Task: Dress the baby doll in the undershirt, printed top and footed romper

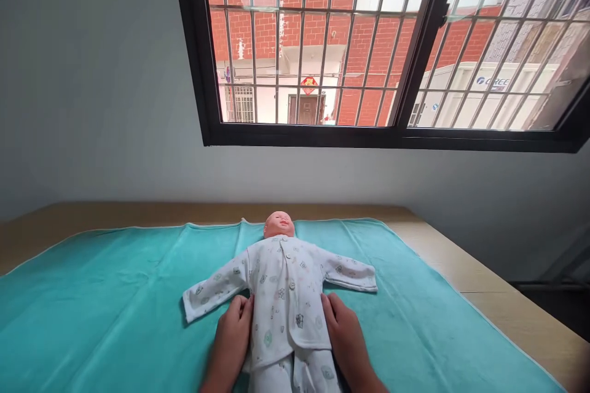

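A baby doll (pixel 279 225) lies on its back with its head toward the wall. It wears a white printed jacket (pixel 271 295), buttoned down the front, and matching pants (pixel 318 371). Both sleeves stretch out to the sides, and no doll hands show at the cuffs. My left hand (pixel 234 334) is closed at the jacket's left side edge, its fingertips pinching the cloth near the waist. On the opposite side my right hand (pixel 345 331) grips the jacket's edge in the same way. The doll's feet are out of view below.
A turquoise cloth (pixel 124 301) with a few creases covers much of the wooden table (pixel 498 301). Behind the table rises a grey wall (pixel 101 86). A black-framed window (pixel 304 136) with metal bars is set above it.
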Demonstrator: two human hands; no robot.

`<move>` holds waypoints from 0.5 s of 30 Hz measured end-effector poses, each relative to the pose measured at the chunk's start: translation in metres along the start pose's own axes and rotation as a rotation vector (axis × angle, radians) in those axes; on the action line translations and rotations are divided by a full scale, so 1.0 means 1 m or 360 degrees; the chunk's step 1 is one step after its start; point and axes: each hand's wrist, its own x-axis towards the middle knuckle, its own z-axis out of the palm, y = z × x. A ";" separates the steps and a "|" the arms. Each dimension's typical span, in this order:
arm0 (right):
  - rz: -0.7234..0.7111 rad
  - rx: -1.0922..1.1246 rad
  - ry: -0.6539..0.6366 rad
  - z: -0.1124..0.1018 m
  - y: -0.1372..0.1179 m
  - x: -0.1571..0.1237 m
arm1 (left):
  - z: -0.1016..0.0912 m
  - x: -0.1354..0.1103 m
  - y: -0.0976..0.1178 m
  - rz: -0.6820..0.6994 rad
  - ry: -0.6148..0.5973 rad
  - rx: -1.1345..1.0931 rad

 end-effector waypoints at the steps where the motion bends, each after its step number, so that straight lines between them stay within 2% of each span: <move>1: 0.0033 0.0016 -0.0017 -0.001 -0.001 0.000 | -0.001 0.000 -0.001 0.0010 0.0027 0.0026; 6: 0.0129 0.0114 -0.0101 -0.006 -0.004 -0.002 | -0.004 -0.001 -0.003 0.0036 0.0053 -0.0008; 12: 0.0215 0.0141 -0.0164 -0.006 -0.004 -0.001 | 0.001 -0.005 0.001 0.0076 -0.0201 -0.0059; 15: 0.0203 0.0137 -0.0164 -0.006 -0.004 -0.001 | 0.003 -0.005 -0.003 0.0097 -0.0259 -0.0159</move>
